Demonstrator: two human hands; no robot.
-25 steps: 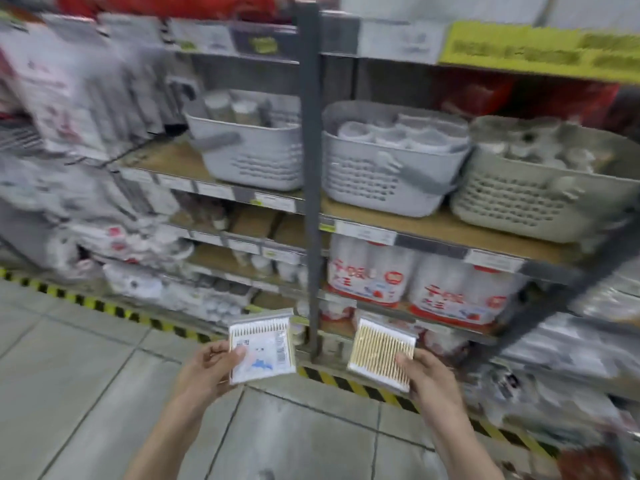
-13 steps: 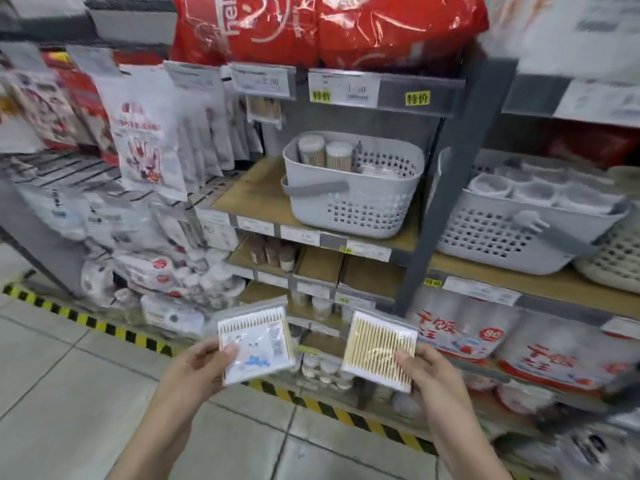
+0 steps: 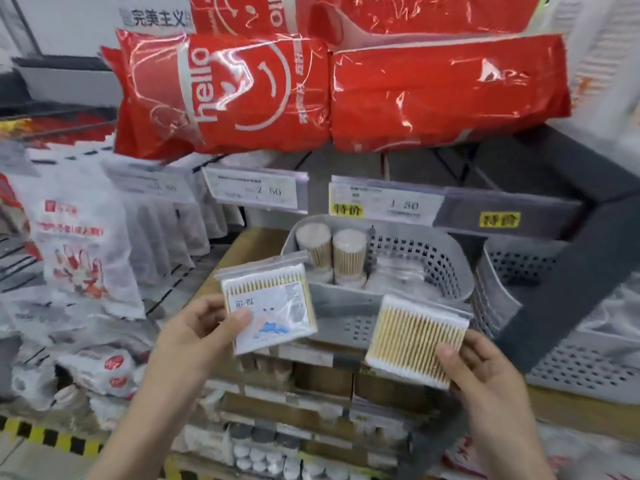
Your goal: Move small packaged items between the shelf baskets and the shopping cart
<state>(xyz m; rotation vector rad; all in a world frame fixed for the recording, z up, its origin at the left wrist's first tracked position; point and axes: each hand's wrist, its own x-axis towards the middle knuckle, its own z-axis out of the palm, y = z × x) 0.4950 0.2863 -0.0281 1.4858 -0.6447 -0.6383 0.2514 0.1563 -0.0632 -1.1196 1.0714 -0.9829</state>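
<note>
Left-hand packet (image 3: pixel 272 301): clear plastic, white label with a blue drawing, row of tan sticks with white tips.
Right-hand packet (image 3: pixel 415 339): clear plastic, tan sticks in close parallel stripes, white tips along both edges.
Perforated plastic basket (image 3: pixel 433 261): pale grey, rows of small dark holes.
Shiny bulk packs on the top shelf (image 3: pixel 242 95): glossy red, white "hello" lettering and white curved lines.
Shelf price tags (image 3: pixel 384 202): white, dark digits, yellow patches with black characters.
Floor-edge tape (image 3: pixel 45 436): yellow and black stripes.
</note>
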